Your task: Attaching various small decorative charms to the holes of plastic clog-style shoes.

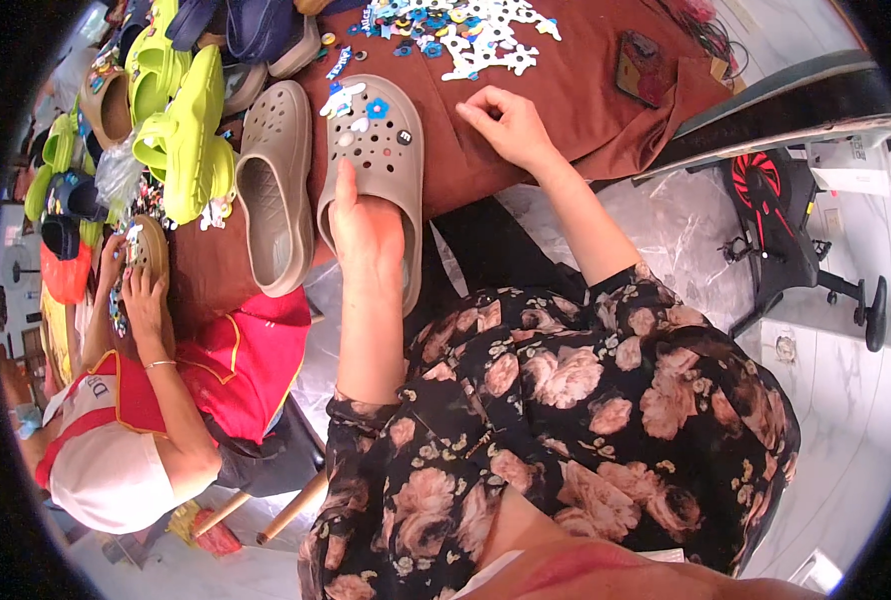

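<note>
Brown tablecloth [591, 85]; left hand [368, 232] inside charm-studded clog [388, 158].

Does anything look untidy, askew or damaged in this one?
Mildly untidy: flat white charms lie loose in a heap on the reddish-brown cloth, and lime-green foam clogs are piled askew at left. The taupe perforated clog in the left hand shows no visible damage.

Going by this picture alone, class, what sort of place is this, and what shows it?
Most likely a small footwear workshop: piled clogs, loose charms heaped on a cloth-covered table, and a neighbouring person handling another shoe.
</note>
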`<control>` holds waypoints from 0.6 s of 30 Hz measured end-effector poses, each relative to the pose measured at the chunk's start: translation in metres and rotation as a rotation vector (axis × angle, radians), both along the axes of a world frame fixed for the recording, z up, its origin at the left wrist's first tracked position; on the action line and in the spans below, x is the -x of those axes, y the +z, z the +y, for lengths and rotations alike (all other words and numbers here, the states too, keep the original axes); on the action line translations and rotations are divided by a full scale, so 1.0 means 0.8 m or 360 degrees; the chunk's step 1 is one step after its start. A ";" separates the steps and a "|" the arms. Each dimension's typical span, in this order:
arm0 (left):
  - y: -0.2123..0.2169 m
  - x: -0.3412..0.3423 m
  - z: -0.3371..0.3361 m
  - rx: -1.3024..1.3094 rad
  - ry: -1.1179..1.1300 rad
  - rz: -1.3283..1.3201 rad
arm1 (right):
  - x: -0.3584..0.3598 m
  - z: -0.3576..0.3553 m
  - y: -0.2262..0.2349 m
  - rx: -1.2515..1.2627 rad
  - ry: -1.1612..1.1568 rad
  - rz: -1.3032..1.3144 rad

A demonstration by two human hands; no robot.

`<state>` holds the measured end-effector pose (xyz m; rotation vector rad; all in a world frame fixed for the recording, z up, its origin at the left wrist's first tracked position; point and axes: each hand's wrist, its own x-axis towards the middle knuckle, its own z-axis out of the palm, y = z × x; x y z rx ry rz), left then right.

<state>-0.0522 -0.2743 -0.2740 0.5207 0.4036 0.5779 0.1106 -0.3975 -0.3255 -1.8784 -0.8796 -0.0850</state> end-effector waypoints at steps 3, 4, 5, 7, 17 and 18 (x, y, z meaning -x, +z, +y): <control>-0.003 0.001 -0.001 -0.0158 -0.0004 0.0038 | -0.028 0.000 -0.011 -0.0636 0.0015 0.0605; -0.004 0.002 -0.002 -0.0222 0.0004 0.0069 | -0.039 -0.005 -0.012 -0.0709 -0.0074 0.0656; -0.005 0.003 -0.004 -0.0225 -0.0001 0.0064 | -0.051 -0.013 -0.012 -0.0782 -0.0163 0.0706; -0.010 0.008 -0.007 -0.0399 0.0093 0.0121 | -0.084 -0.021 -0.006 -0.0714 -0.0533 0.0265; -0.019 0.010 -0.006 -0.0426 0.0124 0.0199 | -0.134 -0.029 0.003 0.0622 -0.0578 -0.0169; -0.019 0.010 -0.007 -0.0422 0.0128 0.0202 | -0.133 -0.030 -0.001 0.0529 -0.0628 -0.0252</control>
